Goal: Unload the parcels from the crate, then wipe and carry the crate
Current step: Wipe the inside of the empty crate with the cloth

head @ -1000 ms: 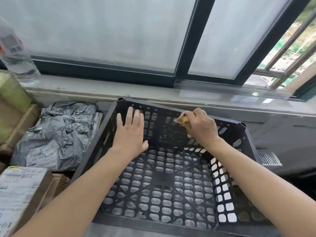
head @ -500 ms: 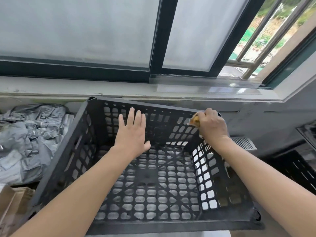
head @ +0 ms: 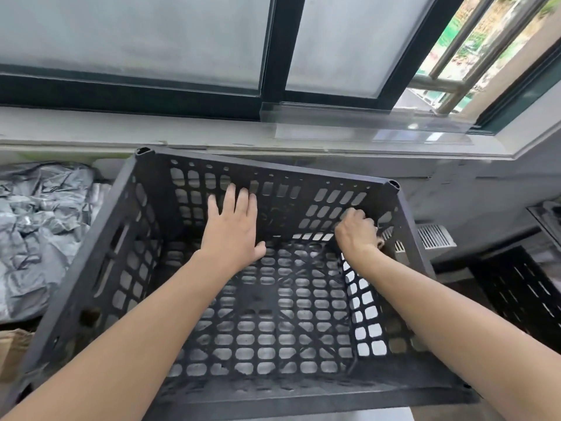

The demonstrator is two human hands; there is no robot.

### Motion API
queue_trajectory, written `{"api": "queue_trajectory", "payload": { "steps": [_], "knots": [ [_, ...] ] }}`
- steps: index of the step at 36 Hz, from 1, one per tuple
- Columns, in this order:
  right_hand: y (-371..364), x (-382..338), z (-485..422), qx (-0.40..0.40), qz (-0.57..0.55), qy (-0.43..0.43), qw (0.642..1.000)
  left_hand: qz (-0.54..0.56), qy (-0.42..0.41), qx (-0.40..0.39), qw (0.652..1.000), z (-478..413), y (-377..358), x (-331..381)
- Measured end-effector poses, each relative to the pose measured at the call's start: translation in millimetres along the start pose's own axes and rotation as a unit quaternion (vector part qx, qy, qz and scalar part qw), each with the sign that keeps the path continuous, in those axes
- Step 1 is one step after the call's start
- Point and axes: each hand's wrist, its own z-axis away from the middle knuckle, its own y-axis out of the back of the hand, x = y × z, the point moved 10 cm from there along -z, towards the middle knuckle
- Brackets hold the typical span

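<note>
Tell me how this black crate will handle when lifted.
The crate is probably stiff: its walls hold shape under the pressing left hand. Likely light for its size, being empty and perforated. Holes should offer grip.

Crate [head: 127, 268] sits centre, just near of the window sill [head: 212, 129]. Left hand [head: 232, 232] lies flat on the inside of its far wall. Right hand [head: 356, 232] grips a cloth [head: 380, 242] inside the far right corner. Bagged parcels [head: 39, 238] are left of the crate, with a cardboard box [head: 12, 350] near left. Second crate [head: 516, 284] is on the right, with a wall vent [head: 434, 237] between the two crates.
</note>
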Motion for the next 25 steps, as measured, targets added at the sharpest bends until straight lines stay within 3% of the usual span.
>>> {"api": "queue_trajectory", "payload": {
  "steps": [10,12,14,16,19,21,25],
  "knots": [
    [-61.7,-58.3,-3.9,-0.109,-0.102,0.037,0.988,0.025,0.0,-0.027,0.999,-8.7,-22.6,-1.5],
    [-71.1,-59.9,-4.4,-0.134,-0.175,0.014,0.975,0.032,0.004,-0.031,0.999,-8.8,-25.1,-4.3],
    [-75.7,-55.8,-5.9,-0.151,-0.304,-0.042,0.94,0.042,0.01,-0.035,0.998,-7.7,-26.9,-7.4],
    [-77.7,-52.3,-6.4,-0.173,-0.48,-0.124,0.851,0.048,0.014,-0.04,0.998,-6.9,-27.7,-9.8],
    [-75.2,-65.5,-5.1,-0.216,-0.712,-0.23,0.627,0.059,0.021,-0.048,0.997,-6.7,-28.1,-12.5],
    [-71.3,-84.0,-8.6,-0.238,-0.784,-0.256,0.513,0.066,0.02,-0.047,0.997,-7.0,-26.9,-12.1],
    [-77.2,-124.4,-17.1,-0.272,-0.836,-0.263,0.396,0.068,0.015,-0.043,0.997,-5.7,-26.2,-8.8]
  ]
}}
